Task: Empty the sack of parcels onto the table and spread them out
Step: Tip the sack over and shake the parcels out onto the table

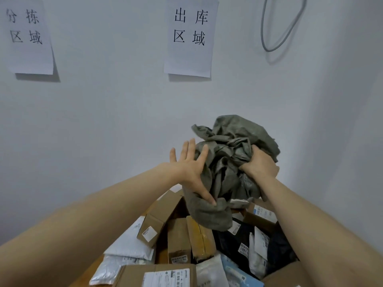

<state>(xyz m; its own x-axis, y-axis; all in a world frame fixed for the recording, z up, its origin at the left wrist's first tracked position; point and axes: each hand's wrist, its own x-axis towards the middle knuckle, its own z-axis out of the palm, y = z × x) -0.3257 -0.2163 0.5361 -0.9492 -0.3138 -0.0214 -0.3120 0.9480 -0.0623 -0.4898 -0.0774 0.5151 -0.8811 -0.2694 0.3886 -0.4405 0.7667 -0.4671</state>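
The grey woven sack (228,162) was held aloft at centre right of the frame, crumpled and collapsed into folds, above the heap of parcels (186,245) on the table (91,272). It appeared limp and light, probably emptied or nearly so; whether anything remained inside could not be seen. The right hand (260,162) was closed in a fist on a bunch of the fabric at the sack's right side. The left hand (190,164) lay flat against the left side, fingers (187,149) splayed and extended, thumb pressed into a lower fold; it steadied the sack but did not clamp it. The material should gather readily and hold best at bunched fabric or a bottom corner. Below, in the lower centre, cardboard boxes (178,241), white poly mailers (128,245) and dark bags (238,239) lay overlapping, stacked closely and not yet spread out. The boxes looked rigid; the mailers soft and likely slippery.
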